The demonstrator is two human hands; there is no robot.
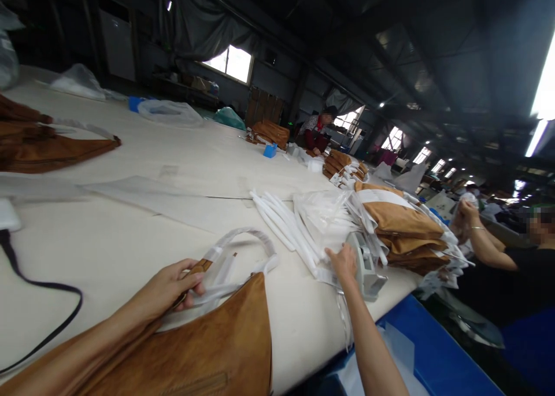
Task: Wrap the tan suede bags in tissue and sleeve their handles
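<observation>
A brown leather handbag [225,344] lies at the table's near edge. My left hand [184,283] is closed around the lower end of its handle, where brown leather shows. White wrapping [249,232] covers the arched part of that handle. My right hand [344,263] is beside a grey tape dispenser [368,274], thumb and forefinger apart. Its other fingers are partly hidden, and whether they touch the dispenser is unclear. Just beyond this hand lie white foam tubes [280,219] and a clear plastic bag [323,211].
Stacked brown bags [403,222] stand right of the dispenser. Another brown bag [56,147] lies far left, near a black cable [78,295]. A blue bin [433,338] sits below the table's edge [303,376]. One person [498,257] works at right, another [316,130] across the table.
</observation>
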